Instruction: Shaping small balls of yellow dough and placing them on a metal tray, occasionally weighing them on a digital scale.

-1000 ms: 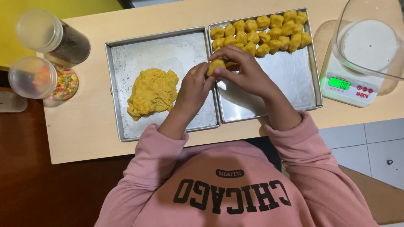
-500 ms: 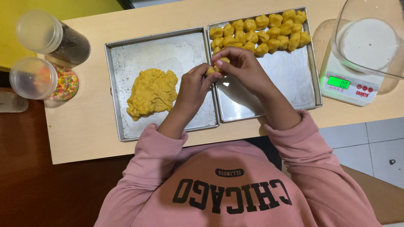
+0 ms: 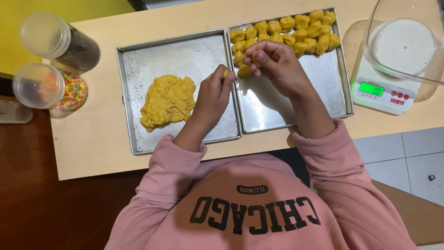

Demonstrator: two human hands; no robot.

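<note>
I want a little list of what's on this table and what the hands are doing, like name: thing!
left hand: pinches a small bit of dough over the edge of the left tray
right hand: fingers over a dough piece in the right tray
dough lump: lies in the left tray
dough pieces: rows along the right tray's far side
scale: right of the trays, a clear bowl on it
jars: two, at the table's left end, one with coloured sprinkles

A clear bowl [image 3: 407, 41] on the scale [image 3: 381, 90] is cut off by the frame's right edge; the right hand [image 3: 277, 62] hides a dough piece [image 3: 244, 71] in part and the tray [image 3: 300, 92] floor beneath.
</note>
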